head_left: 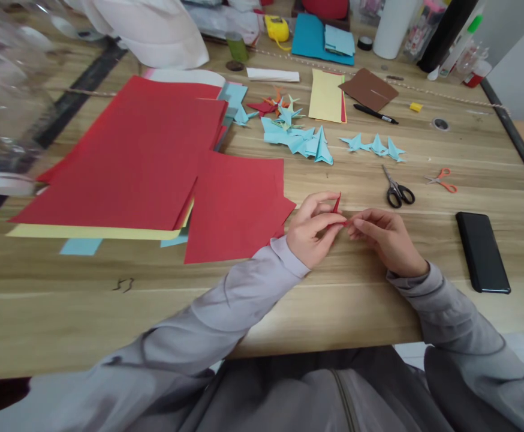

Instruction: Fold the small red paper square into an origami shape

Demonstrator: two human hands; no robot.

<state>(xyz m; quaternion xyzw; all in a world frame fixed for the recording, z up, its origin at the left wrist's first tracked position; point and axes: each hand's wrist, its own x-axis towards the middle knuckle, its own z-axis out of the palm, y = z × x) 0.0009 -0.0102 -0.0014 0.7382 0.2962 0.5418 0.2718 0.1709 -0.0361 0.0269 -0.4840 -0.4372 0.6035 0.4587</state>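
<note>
Between my hands is a small folded red paper (336, 204), with a thin point sticking up above my left fingers. My left hand (311, 228) pinches it from the left, and most of it is hidden behind the fingers. My right hand (385, 237) pinches its right end between thumb and fingertips. Left of my left hand lie square red sheets (239, 204), partly beside a big stack of red paper (140, 150). Beyond my hands, blue origami cranes (376, 146) stand in a row, near a cluster of folded blue pieces (300, 139).
Black-handled scissors (397, 191), small orange scissors (444, 180) and a black phone (482, 252) lie on the right. Farther back are yellow paper (326, 96), brown paper (370, 90), a pen (376, 114) and a yellow tape measure (277, 29). Plastic bottles (5, 102) crowd the left edge.
</note>
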